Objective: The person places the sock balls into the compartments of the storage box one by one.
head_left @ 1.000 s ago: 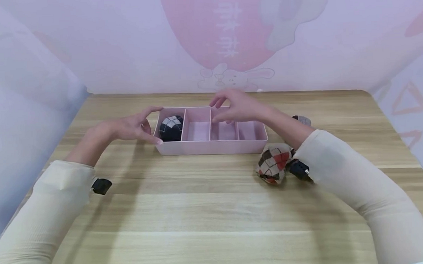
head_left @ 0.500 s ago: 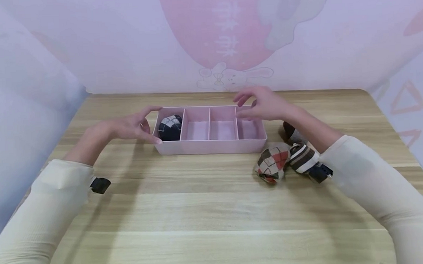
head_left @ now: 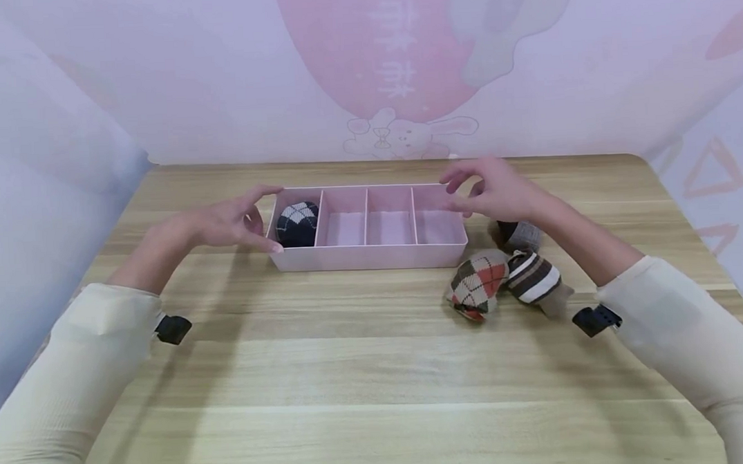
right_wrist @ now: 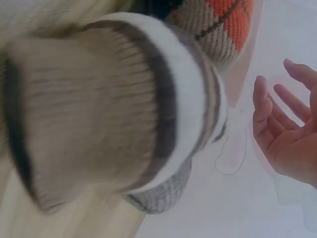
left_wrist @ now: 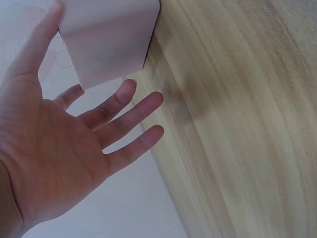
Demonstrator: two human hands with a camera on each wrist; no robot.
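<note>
Rightward went the right hand (head_left: 500, 188), fingers loosely spread, holding nothing, over the pink tray's (head_left: 373, 258) right end. Just below it lay the striped sock roll (head_left: 534, 278). Opposite, the left hand (head_left: 222, 225), spread, touched the tray's left end.

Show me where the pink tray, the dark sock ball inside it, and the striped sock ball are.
pink tray (head_left: 373, 258), head view, front wall.
dark sock ball (head_left: 298, 223), head view, its top.
striped sock ball (head_left: 533, 277), head view, its middle.

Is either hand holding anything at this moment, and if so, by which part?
Nothing is gripped. The left hand touches the left end of the pink tray with straight fingers; the right hand hovers open by its right end.
</note>
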